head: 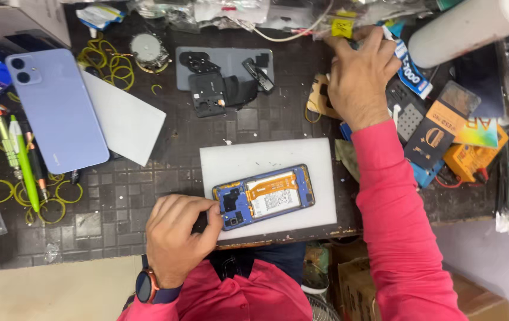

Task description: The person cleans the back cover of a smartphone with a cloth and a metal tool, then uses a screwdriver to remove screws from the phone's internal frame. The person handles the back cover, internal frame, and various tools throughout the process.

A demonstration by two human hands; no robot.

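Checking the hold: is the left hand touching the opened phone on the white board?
Touching. The head view shows the left hand with its fingertips pressed against the camera end of the opened phone, which lies on the white board.

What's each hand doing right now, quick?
Left hand: closed, pinching the opened phone at its end.
Right hand: reaching into clutter at the bench's far edge; grip cannot be told.

dark tiled workbench (123,196) — pale floor (40,294)
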